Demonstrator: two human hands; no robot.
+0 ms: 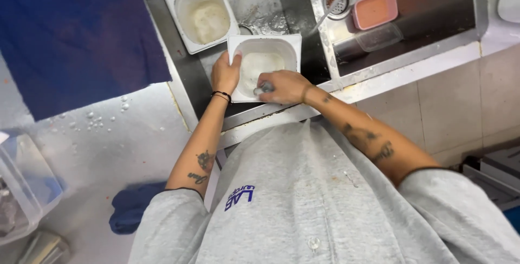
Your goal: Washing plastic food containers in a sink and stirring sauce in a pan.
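A white square plastic container (290,42) stands in the steel sink (187,77), soapy inside. My left hand (225,73) grips its left rim, thumb over the edge. My right hand (283,86) is inside the container at its near side, closed on a small grey scrubber (265,87) pressed to the wet bottom. Both forearms reach forward from my grey shirt.
A second white container (201,12) with residue sits further back in the sink. In the right basin lie a pink tub (375,9), a clear tub (380,37) and a drain strainer (338,1). A blue cloth (70,31) covers the left counter; a clear bin (24,183) stands lower left.
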